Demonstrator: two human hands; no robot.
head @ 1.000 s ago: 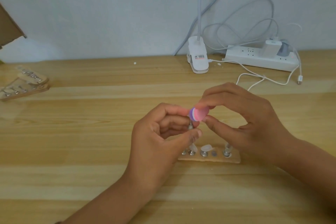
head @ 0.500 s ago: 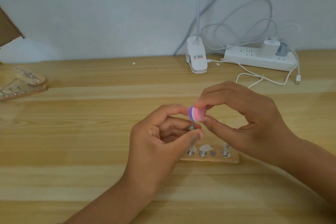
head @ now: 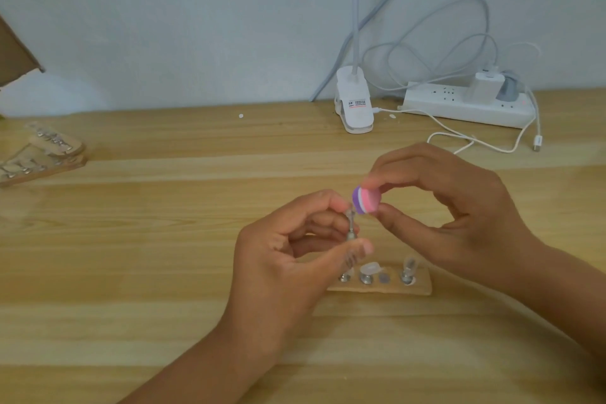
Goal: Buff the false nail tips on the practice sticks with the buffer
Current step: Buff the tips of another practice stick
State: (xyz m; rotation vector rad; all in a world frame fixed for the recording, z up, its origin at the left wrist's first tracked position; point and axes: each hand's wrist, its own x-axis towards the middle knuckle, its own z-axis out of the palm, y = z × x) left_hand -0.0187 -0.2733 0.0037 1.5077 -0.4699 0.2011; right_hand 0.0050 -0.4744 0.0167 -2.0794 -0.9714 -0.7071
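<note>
**One stick in hand, three in the rack**

The left hand (head: 288, 259) pinches a slim metal practice stick (head: 351, 223) upright between thumb and forefinger, just above the flat wooden holder strip (head: 416, 287). The right hand (head: 459, 216) pinches a small pink-and-purple foam buffer (head: 366, 199) between thumb and fingertips. Its purple face is at the stick's top, touching or very nearly so. The nail tip there is too small and blurred to make out.

I judge the work to be mid-course, with this one stick being buffed. Three more sticks stand in the strip, the middle one carrying a clear false nail tip (head: 370, 269). A bare metal socket (head: 383, 278) beside it is probably the held stick's place. Whether those three are already buffed cannot be told.

Far left of the strip lie other wooden strips of sticks (head: 39, 157), finished or waiting. Well behind it are a white clip lamp (head: 354, 105), a white power strip (head: 459, 106) and a loose white cable (head: 475, 141). None of these obstructs the work. The left thumb hides part of the strip's left end.
</note>
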